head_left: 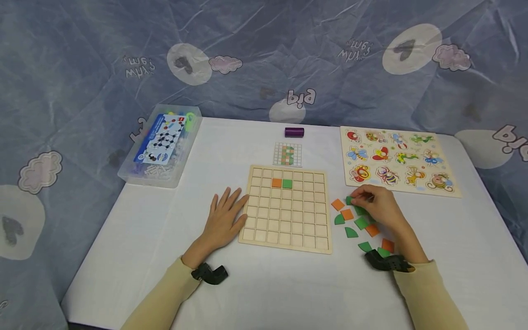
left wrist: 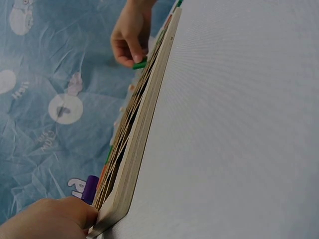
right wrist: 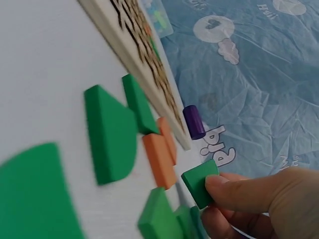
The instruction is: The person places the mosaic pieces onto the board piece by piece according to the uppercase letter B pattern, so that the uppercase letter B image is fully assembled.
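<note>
My right hand [head_left: 377, 206] pinches a green square tile [right wrist: 199, 183] between thumb and fingers, over the loose tiles right of the board. Spread flat, my left hand [head_left: 224, 222] rests on the table with its fingertips and thumb at the left edge of the wooden grid board [head_left: 284, 247]. In the grid's upper rows, an orange square tile [head_left: 277, 183] and a green square tile [head_left: 287, 184] lie side by side. Loose orange squares [head_left: 347, 214], green squares [head_left: 361, 223] and green quarter-round tiles [head_left: 351, 232] are scattered beneath and around my right hand, which hides some of them.
Behind the board lies a small pattern card [head_left: 287, 154], with a purple cylinder [head_left: 294, 132] beyond it. A clear plastic box [head_left: 177, 178] with a blue label stands at the back left. At the back right is a wooden insect puzzle board [head_left: 400, 160].
</note>
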Demonstrator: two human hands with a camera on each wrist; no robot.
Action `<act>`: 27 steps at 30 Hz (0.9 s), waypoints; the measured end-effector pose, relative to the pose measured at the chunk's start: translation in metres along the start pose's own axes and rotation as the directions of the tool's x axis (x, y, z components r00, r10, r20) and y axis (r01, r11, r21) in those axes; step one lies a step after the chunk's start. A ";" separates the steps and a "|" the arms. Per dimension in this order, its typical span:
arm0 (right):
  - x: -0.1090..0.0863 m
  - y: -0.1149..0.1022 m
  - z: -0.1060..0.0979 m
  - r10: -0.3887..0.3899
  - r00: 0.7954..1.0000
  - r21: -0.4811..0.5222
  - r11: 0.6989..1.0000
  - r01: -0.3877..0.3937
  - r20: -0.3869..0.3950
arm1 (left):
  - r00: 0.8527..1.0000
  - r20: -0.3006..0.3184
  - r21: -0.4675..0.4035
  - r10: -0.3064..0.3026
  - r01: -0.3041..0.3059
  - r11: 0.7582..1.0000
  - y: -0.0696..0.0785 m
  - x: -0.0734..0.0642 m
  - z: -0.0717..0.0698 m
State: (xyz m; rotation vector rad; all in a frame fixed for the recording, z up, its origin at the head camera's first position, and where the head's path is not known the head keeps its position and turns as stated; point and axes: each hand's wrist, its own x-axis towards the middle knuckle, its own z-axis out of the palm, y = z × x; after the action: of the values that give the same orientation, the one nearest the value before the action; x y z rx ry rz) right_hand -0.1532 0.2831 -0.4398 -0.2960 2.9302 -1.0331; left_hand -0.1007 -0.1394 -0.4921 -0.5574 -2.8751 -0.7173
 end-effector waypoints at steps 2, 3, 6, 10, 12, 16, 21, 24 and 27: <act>0.003 -0.001 -0.002 0.020 1.000 0.030 0.999 -0.020 0.001 | 1.000 0.002 0.000 -0.002 0.002 1.000 0.000 0.000 0.000; 0.005 -0.002 -0.003 0.031 1.000 0.047 0.998 -0.031 -0.002 | 1.000 0.003 0.000 -0.003 0.003 1.000 0.000 0.000 0.000; 0.011 -0.009 -0.004 0.066 0.998 0.100 0.993 -0.065 -0.009 | 1.000 0.004 0.002 -0.006 0.006 1.000 0.000 0.000 0.000; 0.021 -0.023 -0.002 0.091 0.996 0.139 0.986 -0.088 -0.009 | 1.000 0.010 0.000 -0.006 0.006 1.000 -0.001 0.000 0.000; 0.028 -0.032 0.002 0.098 0.995 0.142 0.985 -0.097 -0.002 | 1.000 0.015 0.000 -0.006 0.006 1.000 -0.001 0.001 0.001; 0.041 -0.050 0.015 0.089 0.996 0.149 0.985 -0.091 0.022 | 1.000 0.012 0.005 -0.006 0.005 1.000 -0.001 0.001 0.001; 0.057 -0.070 0.036 0.087 0.994 0.185 0.978 -0.099 0.071 | 1.000 0.005 0.011 -0.006 0.006 1.000 -0.001 0.000 0.001; 0.065 -0.078 0.048 0.103 0.990 0.204 0.971 -0.121 0.100 | 1.000 0.007 0.009 -0.006 0.006 1.000 -0.001 0.000 0.001; 0.069 -0.084 0.058 0.116 0.987 0.204 0.969 -0.138 0.115 | 1.000 0.013 0.008 -0.009 0.009 1.000 -0.001 0.000 0.001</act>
State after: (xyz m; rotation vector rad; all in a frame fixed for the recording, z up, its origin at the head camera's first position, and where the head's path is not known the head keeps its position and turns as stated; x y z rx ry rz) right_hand -0.2020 0.1703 -0.4291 -0.1473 2.6791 -1.2561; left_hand -0.1011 -0.1396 -0.4935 -0.5503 -2.8925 -0.7059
